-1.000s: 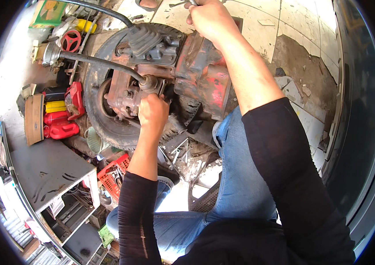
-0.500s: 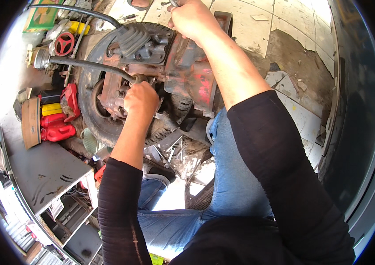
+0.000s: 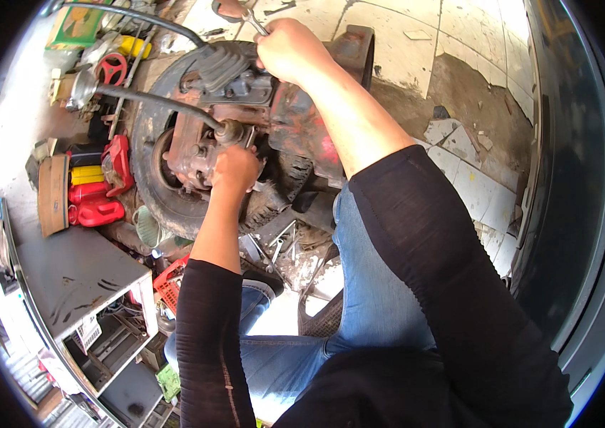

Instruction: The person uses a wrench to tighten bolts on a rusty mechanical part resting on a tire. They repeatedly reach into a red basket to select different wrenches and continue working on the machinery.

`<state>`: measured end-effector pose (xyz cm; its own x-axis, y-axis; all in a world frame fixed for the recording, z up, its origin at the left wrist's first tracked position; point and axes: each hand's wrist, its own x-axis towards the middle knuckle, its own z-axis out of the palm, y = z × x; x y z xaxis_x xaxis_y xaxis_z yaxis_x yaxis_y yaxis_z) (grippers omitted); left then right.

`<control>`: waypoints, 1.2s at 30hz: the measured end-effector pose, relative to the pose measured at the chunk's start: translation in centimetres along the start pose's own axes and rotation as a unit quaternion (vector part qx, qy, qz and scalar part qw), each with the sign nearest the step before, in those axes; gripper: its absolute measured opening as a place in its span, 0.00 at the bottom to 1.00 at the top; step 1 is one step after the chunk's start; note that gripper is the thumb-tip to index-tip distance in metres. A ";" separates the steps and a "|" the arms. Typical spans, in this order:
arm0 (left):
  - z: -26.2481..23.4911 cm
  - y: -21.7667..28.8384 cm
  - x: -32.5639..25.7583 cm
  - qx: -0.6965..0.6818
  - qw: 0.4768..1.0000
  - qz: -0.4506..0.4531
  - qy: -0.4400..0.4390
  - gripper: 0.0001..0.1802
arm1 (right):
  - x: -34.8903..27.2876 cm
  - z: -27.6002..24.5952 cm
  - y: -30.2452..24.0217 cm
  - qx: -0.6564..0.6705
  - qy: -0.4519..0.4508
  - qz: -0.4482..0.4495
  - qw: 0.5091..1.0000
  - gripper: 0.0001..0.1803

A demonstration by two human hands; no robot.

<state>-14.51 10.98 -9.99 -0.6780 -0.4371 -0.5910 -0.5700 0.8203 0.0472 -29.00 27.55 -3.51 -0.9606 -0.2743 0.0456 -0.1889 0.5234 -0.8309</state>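
1. Rust-brown and red metal gearbox [image 3: 302, 125] sits in front of me, against a black rubber tyre [image 3: 147, 187]; both hands are over it, well apart from each other.
2. My right hand [image 3: 288, 51] is clamped on a shiny silver metal wrench [image 3: 257, 23], its far end pointing up and left, away from my body. This hand is above the far part of the gearbox, just right of the ribbed grey rubber boot [image 3: 225, 68].
3. My left hand [image 3: 237, 170] is on the near side, fingers curled, right by the collar [image 3: 231, 133] at the foot of the long dark metal lever [image 3: 156, 98]. The knuckles hide the grip; cannot tell whether it is clamped on anything.
4. Against one second ago: right hand has come left and nearer to me, from beyond the red part of the gearbox to beside the boot. More of the wrench shows now.
5. Left hand keeps its place near the collar. Half a second ago it covered more of that collar; now the collar is in plain view above the knuckles.
6. Gearbox, tyre and lever lie together as before.
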 end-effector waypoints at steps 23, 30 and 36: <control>-3.4 -17.8 -16.4 -0.800 0.595 0.079 0.003 0.14 | -23.2 14.5 -15.5 0.352 -0.284 0.170 0.875 0.12; -2.2 -17.3 -12.3 -0.827 0.491 0.131 -0.240 0.17 | -21.6 15.9 -10.9 0.470 -0.277 0.288 0.787 0.20; 0.4 -14.2 -10.9 -0.802 0.481 0.123 -0.332 0.16 | -20.5 14.3 -6.7 0.501 -0.265 0.322 0.759 0.20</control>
<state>1.15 4.23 -4.54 -0.8225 0.2511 -0.5103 -0.4962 -0.7554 0.4280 -5.07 18.13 -6.81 -0.5210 -0.6460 -0.5578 0.7894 -0.1161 -0.6029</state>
